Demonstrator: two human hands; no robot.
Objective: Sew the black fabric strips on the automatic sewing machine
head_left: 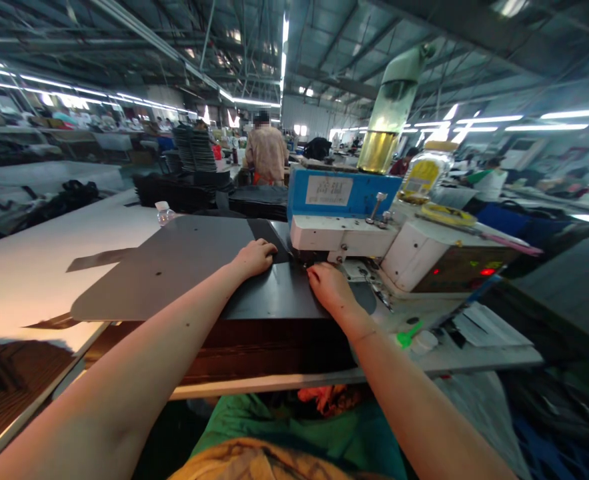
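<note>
A large dark sheet of material (184, 267) lies flat on the work table and runs under the head of a white sewing machine (354, 233). My left hand (255, 257) rests knuckles up on the sheet just left of the needle area, its fingers curled and pressing the material down. My right hand (330, 287) lies on the sheet in front of the machine head, its fingers closed and pinching the material's edge close to the needle. A narrower dark strip (269, 235) sits on top of the sheet beyond my left hand.
The machine's control box (454, 263) shows red lights at the right; an oil bottle (391, 110) and a jar (427, 175) stand above it. A small plastic bottle (165, 213) stands on the white table (49, 253). A person (267, 152) stands far behind, beside dark stacked material (194, 150).
</note>
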